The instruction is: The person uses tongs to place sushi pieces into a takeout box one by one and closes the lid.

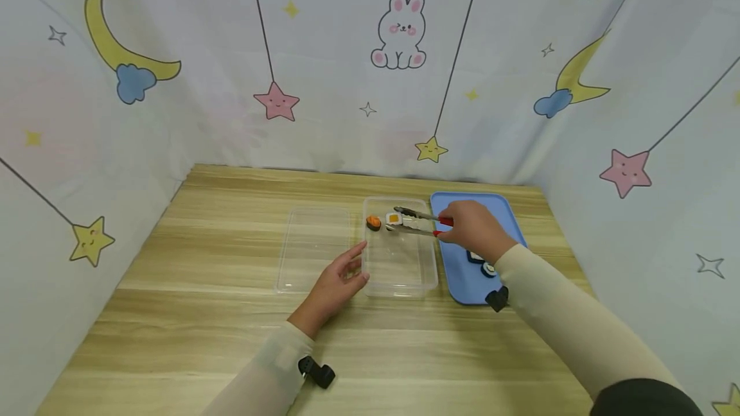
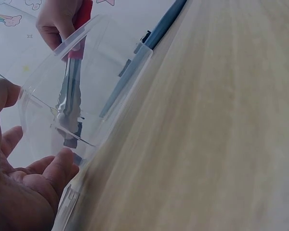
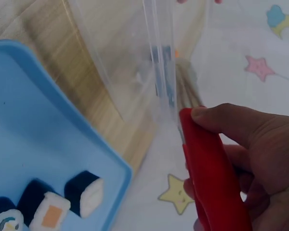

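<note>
Right hand (image 1: 475,226) gripping red-handled tongs (image 3: 209,168), their tips flanking an orange-centred sushi piece (image 1: 394,218) inside the clear container (image 1: 399,262), left hand (image 1: 336,282), fingers loosely parted, resting at its left wall, orange-topped sushi (image 1: 373,223) sitting just beside, blue tray (image 1: 468,287) lying to the right.

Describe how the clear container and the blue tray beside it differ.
The clear container is see-through, while the blue tray is opaque. The container has tall walls; the tray has only a low rim. Both are roughly rectangular with rounded corners and rest on the wooden table.
</note>
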A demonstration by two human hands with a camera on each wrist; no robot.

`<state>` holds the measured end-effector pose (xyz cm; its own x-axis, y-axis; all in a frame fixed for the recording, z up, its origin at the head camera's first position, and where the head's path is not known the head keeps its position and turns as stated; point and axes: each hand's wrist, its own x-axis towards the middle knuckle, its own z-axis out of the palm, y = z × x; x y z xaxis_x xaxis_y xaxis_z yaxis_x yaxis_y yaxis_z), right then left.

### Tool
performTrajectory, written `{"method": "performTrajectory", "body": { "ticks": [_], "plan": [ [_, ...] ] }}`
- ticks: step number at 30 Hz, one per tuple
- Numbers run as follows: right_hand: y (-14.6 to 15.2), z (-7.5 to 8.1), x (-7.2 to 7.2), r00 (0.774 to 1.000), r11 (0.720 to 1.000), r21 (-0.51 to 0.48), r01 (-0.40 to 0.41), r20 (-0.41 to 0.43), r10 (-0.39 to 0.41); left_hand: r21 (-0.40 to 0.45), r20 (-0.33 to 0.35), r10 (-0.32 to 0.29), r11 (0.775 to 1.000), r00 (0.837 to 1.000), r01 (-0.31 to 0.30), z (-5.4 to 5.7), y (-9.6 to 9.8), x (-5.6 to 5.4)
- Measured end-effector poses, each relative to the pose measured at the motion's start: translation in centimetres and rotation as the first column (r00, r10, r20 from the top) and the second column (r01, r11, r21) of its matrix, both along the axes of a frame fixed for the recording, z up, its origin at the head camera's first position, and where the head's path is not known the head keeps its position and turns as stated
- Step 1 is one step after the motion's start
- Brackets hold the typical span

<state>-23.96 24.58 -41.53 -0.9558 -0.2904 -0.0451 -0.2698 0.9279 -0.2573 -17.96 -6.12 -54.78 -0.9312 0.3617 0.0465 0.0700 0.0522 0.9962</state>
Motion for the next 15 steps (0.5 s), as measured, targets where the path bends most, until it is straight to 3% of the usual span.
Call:
{"method": "performTrajectory", "body": {
  "ticks": [6,15],
  "plan": [
    [-1.6,0.3,-0.3,0.999,0.999,0.037,-0.025,0.021,0.025,-0.001,-0.006,0.009,1.000,1.000,-0.009,0.1,-0.1,0.0],
    [-2.6,0.2,-0.4,0.998,0.999,0.037,0.011,0.056,-0.013,-0.002,-0.019,0.008,1.000,1.000,-0.008,-0.3,0.1,-0.1]
  ]
}}
